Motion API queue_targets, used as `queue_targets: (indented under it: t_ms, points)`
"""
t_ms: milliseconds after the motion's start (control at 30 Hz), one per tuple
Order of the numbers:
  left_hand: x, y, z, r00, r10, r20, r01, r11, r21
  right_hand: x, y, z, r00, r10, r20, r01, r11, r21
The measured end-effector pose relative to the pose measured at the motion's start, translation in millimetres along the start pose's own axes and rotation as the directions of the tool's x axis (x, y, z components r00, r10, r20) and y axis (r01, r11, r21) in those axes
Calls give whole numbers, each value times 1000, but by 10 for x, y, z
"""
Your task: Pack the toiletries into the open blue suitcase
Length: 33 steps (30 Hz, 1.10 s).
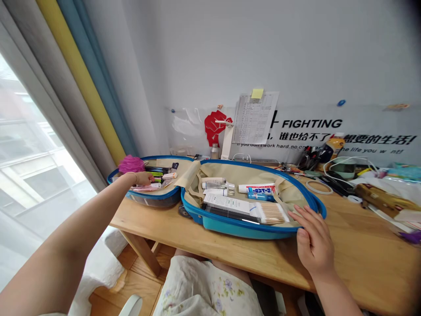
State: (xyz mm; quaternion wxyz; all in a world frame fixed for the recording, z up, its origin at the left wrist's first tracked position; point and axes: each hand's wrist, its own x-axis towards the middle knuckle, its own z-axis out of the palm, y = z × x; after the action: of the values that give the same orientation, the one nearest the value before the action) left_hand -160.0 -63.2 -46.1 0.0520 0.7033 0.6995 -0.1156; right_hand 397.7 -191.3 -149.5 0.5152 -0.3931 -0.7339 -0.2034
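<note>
The blue oval hard-shell case is lying opened flat along the far left part of the pale wooden worktop. Its two halves are sitting side by side, so that everything inside is facing up and within reach.

The left hand is reaching into the left half, which is sitting at the worktop's left corner. Its fingers are curling over small tubes and a flat pink packet, just beside a fluffy magenta puff. Whether its grip is pinching anything cannot be told from here.

The right hand is lying palm down on the near right rim of the right half. Its grip is spread, with the fingers fanned flat and holding nothing; it appears to be pressing the shell down to steady it while the other arm is stretching across.

Inside that half, a white toothpaste tube with red lettering, a long white flat box and a clear box of cotton swabs are lying close together against the beige lining. They are packed lengthwise, probably so that they fit the shell's curve.
</note>
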Motion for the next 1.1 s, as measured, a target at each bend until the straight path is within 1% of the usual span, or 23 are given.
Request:
queue_targets:
  t_ms: [100, 167, 267, 367, 467, 633, 700, 767, 867, 900, 967, 1033, 1100]
  points:
    - [127, 120, -20, 999, 19, -51, -17, 998, 52, -4, 10, 4, 1000, 2, -5, -2, 1000, 2]
    - [239, 265, -36, 995, 60, -80, -53, 995, 86, -9, 16, 4, 1000, 5, 0, -5, 1000, -1]
    - [398, 508, -75, 990, 112, -85, -100, 986, 133, -15, 15, -2, 1000, 20, 13, -20, 1000, -16]
    - [516, 683, -184, 989, 116, -96, -99, 982, 163, -19, 10, -8, 999, 31, 19, -31, 999, -13]
    - [596, 795, -348, 987, 102, -123, -79, 981, 175, -22, 8, -9, 999, 32, 27, -32, 999, -8]
    - [653, 1003, -595, 989, 101, -107, -78, 976, 202, -12, -5, -17, 1000, 22, 16, -22, 1000, 13]
    - [641, 1124, -708, 982, 116, -146, -84, 975, 206, -5, -17, -24, 999, 24, 21, -24, 1000, 18]
    - [616, 1286, -828, 966, 152, -211, -108, 972, 207, -4, -26, -27, 999, 32, 24, -32, 999, 20]
    - [579, 1628, -941, 922, 253, -293, -193, 957, 217, -13, -30, -23, 999, 43, 23, -44, 999, 21]
    - [574, 1762, -941, 906, 292, -305, -230, 947, 224, -16, -31, -21, 999, 45, 23, -46, 999, 19]
    - [584, 2033, -882, 884, 360, -298, -297, 925, 237, -19, -33, -19, 999, 46, 25, -46, 999, 15]
    - [622, 2270, -764, 882, 397, -255, -339, 909, 243, -16, -39, -21, 999, 42, 24, -42, 999, 13]
    - [683, 2439, -628, 891, 406, -202, -355, 901, 248, -11, -45, -25, 999, 39, 21, -39, 999, 10]
